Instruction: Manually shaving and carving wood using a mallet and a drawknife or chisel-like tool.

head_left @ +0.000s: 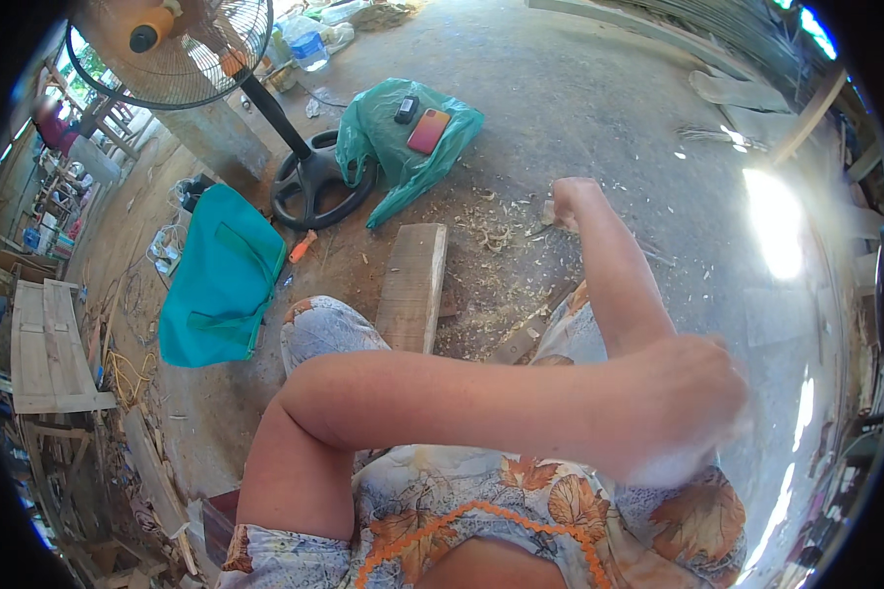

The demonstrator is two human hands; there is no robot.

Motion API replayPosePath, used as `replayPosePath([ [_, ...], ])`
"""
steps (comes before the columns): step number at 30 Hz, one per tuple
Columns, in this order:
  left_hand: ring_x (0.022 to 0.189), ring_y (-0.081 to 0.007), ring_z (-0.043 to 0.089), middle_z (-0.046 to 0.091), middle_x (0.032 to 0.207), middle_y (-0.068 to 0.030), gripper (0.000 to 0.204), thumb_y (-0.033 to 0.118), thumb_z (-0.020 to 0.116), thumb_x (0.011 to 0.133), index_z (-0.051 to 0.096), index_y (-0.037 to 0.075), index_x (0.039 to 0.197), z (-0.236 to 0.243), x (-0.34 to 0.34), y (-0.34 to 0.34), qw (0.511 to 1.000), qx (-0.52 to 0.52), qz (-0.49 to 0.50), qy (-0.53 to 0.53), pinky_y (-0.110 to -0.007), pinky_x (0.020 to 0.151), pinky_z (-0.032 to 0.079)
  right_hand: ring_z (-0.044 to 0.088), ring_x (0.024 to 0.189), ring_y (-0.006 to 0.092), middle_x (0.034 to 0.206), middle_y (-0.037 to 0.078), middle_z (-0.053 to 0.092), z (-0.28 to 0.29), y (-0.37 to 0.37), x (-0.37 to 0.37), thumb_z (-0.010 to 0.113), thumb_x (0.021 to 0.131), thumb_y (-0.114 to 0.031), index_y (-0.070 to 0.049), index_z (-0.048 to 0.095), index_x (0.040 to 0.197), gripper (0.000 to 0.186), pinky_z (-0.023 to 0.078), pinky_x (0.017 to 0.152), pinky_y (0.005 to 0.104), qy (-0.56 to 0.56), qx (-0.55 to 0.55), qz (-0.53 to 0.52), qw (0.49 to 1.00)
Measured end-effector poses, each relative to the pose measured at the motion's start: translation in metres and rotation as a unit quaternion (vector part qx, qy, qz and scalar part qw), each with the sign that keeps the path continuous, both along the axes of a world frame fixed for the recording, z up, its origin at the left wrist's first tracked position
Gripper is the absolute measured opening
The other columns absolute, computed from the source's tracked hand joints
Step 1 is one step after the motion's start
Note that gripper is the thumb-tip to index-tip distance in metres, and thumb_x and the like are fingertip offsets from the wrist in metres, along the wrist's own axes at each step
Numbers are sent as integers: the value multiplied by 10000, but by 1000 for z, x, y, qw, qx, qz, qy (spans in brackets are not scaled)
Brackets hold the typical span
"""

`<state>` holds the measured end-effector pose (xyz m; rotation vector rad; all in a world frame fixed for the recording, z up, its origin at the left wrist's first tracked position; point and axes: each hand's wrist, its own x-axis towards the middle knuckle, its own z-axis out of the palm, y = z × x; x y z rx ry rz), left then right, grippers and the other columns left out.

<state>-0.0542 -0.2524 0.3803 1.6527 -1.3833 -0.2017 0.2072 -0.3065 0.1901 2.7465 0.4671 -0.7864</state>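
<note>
My left forearm crosses in front of me to the right. My left hand [688, 407] is at its end, beside my right elbow, its fingers smeared by motion. Beyond it my right arm reaches forward, and my right hand [572, 201] is closed low over the floor. A small pale piece [548, 212] shows at its fingers; its kind is too unclear to name. Left of that hand, a wooden board [413, 285] lies between my knees. Wood shavings [496, 236] are scattered on the floor between the board and my right hand.
A standing fan [309, 182] rises at the far left. Beside its base lies a green plastic bag [388, 123] with a phone [428, 131] and a small black device [407, 109] on it. Nearer are a teal bag [216, 285] and an orange-handled tool [303, 246]. Timber lines both sides.
</note>
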Motion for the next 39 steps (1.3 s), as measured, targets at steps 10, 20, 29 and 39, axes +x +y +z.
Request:
replayPosePath([
  [10,759,-262,633,614,692,-118,155,136,588,717,659,34,810,-14,81,34,925,281,253,-26,-407,839,437,671,863,257,893,147,686,-3,8,0,761,571,-66,-36,716,807,242,535,688,360,-16,29,-15,999],
  [20,778,-248,580,583,724,-130,116,93,535,749,600,13,697,8,29,8,965,260,35,-4,-427,809,418,654,960,225,1004,66,687,-4,-6,10,746,665,-140,-122,714,955,293,530,798,358,9,-25,-8,1000],
  [29,1162,-303,426,530,1140,-132,503,410,539,855,531,60,1215,-52,-10,7,993,-64,-97,-21,-510,1005,244,662,916,258,972,132,683,2,1,5,757,590,-33,-29,710,892,306,531,724,368,9,24,-58,998],
  [39,1349,-315,275,396,1396,-96,684,652,459,818,430,222,1350,-92,44,42,978,46,126,-159,-518,1110,125,654,961,228,1095,40,660,3,-8,5,655,774,-188,-146,675,1081,311,564,730,408,27,-25,-37,999],
])
